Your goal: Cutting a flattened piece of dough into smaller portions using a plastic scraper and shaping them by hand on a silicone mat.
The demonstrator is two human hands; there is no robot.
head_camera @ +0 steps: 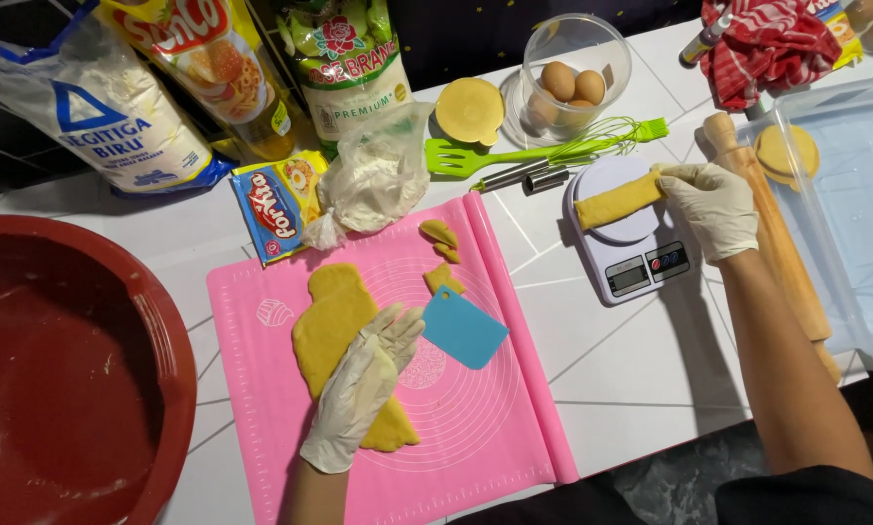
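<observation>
Here the left hand (359, 389) lies flat on the big slab of yellow dough (334, 335), fingers (398, 326) stretched out and nearly together, gripping nothing; pressing down like this seems to pin the slab to the pink silicone mat (475, 428). Just beyond those fingertips, to their right, a blue plastic scraper (464, 329) rests on the mat, and farther ahead of them lie a few small dough scraps (441, 255).

The right hand (711, 206) is well apart, out over the white kitchen scale (631, 255). Its fingers (680, 178) are closed in a pinch on the end of a strip of dough (619, 200), which stretches leftward from them across the round platform, probably laid there for weighing. Just behind that hand a wooden rolling pin (782, 262) lies on the white tiled surface (631, 360), beside a clear plastic tray (859, 209). Beyond the fingers lie a green spatula (475, 156) and whisk (602, 146), and a tub of eggs (573, 83).
</observation>
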